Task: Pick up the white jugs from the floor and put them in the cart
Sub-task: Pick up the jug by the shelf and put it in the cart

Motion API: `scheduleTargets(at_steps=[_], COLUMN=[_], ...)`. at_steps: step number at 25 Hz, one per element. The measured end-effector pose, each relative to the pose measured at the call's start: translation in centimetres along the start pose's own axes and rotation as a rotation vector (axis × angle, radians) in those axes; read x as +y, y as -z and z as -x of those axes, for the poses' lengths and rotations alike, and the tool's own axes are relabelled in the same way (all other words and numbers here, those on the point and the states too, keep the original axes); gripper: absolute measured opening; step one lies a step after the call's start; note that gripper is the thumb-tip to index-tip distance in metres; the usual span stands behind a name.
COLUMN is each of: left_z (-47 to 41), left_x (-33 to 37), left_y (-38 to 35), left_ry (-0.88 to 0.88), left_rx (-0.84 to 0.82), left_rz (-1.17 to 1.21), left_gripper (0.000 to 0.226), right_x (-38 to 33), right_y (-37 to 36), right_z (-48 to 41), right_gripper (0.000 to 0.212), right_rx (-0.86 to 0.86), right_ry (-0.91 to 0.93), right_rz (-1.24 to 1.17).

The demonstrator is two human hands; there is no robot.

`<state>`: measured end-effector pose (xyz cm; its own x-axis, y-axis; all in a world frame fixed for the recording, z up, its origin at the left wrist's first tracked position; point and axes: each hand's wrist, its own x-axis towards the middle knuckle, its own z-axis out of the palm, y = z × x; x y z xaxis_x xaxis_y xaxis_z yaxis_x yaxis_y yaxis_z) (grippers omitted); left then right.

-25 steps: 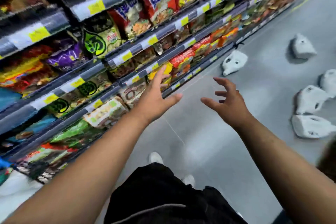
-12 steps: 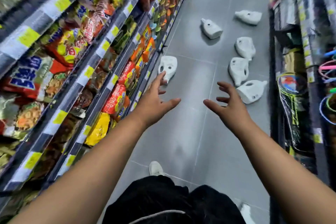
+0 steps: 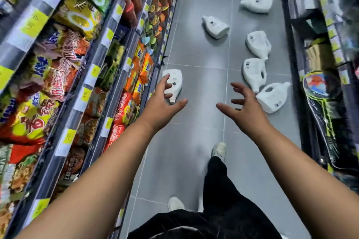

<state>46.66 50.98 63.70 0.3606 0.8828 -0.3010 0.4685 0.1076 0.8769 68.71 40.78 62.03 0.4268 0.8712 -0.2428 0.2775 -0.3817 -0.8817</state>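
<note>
Lying toppled on grey floor (image 3: 196, 122), six white handled jugs (image 3: 253, 72).

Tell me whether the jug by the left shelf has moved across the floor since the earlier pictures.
No. The jug lies beside the shelf base, just beyond the same tile seam; only the camera has swung.

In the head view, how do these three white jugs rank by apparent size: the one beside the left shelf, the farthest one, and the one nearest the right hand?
1. Jug nearest the right hand, lying on its side.
2. Farthest jug.
3. Jug beside the left shelf, partly hidden by the left hand.

Distance from the camera differs, so true sizes may match.
</note>
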Motion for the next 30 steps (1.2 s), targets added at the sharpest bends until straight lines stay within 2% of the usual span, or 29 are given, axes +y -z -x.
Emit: scheduleTargets(at_steps=[10,14,17,25,30], left_z=[-17.8,-25.2,-32.9,-51.4,-60.8], left_x=[1.5,-2.0,-6.0,-23.5,-38.2], left_y=[2.3,4.6,6.4,4.8,0.2], left_ry=[0.183,0.271,0.309,0.439,0.459], left_rx=[0.154,0.152,0.165,0.156,0.148], left_rz=[0.109,0.113,0.112,0.056,-0.052], left_gripper=[0.089,0.093,0.098,0.102,0.105], right_x=[-5.4,-5.8,-4.4,8.0,21.8], right_y=[-3.2,-8.2,-13.0,-26.8,-35.1], right_z=[-23.8,-32.1,-39.0,-55.6,-64.9], right_gripper=[0.068,0.069,0.069,0.071,0.073], right_rx=[-0.265,-0.300,-0.260,-0.206,-0.286], right_ry=[0.052,0.025,-0.048,-0.205,-0.220], right_rz=[0.091,0.098,0.069,0.016,0.104])
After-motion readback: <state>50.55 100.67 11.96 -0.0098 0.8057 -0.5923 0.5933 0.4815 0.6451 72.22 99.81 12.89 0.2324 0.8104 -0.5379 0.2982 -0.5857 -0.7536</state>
